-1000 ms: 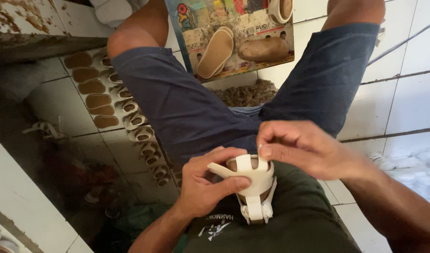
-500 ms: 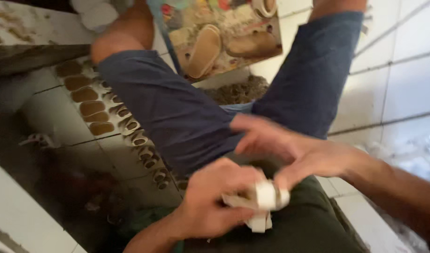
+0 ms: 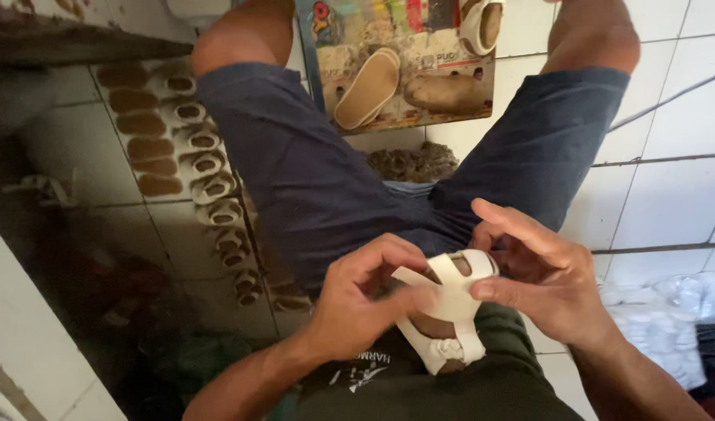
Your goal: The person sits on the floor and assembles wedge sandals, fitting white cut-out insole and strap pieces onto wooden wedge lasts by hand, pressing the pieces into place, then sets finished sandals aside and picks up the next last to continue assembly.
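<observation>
The white sandal upper (image 3: 449,312) sits between both hands, over the lap. The left hand (image 3: 357,300) pinches its left strap with curled fingers. The right hand (image 3: 545,281) grips its right edge, thumb pressed on the strap, fingers partly spread.

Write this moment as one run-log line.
left hand: grips white sandal upper | right hand: pinches its strap | place: lap | nearby: rows of sandals on tiled floor

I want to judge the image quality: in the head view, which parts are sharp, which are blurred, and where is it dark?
Head view: the white sandal upper and right hand are fairly sharp; the left hand shows slight blur at its fingertips; the lower left floor is in deep shadow; the white wall tiles on the right are brightly lit, without strong glare.
</observation>
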Tool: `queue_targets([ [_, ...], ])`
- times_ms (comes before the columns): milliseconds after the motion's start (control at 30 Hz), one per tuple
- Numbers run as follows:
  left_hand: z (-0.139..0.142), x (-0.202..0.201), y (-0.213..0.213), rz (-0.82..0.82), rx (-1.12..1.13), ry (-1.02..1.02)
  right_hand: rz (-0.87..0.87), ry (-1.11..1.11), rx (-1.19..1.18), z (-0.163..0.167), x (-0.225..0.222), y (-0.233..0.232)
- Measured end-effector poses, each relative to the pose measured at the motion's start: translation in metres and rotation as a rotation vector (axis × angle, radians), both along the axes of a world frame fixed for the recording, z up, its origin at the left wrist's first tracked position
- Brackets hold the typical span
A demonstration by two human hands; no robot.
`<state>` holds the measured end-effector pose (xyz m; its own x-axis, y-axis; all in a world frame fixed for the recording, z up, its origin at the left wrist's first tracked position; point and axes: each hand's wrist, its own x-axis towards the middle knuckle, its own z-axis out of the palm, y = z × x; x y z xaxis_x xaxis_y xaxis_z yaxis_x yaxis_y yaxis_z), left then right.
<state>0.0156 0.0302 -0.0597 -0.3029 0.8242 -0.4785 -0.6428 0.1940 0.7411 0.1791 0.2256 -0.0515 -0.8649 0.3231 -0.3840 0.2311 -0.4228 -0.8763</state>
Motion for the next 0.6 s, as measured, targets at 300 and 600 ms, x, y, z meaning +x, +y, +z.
queue_targets([
  [300,-0.055,-0.007,0.0,-0.117,0.312,-0.582,0.091,0.244,-0.222,-0.019,-0.011,0.0],
  [600,-0.067,-0.025,0.029,-0.293,0.362,-0.559,0.119,0.192,-0.174,-0.008,-0.011,0.007],
])
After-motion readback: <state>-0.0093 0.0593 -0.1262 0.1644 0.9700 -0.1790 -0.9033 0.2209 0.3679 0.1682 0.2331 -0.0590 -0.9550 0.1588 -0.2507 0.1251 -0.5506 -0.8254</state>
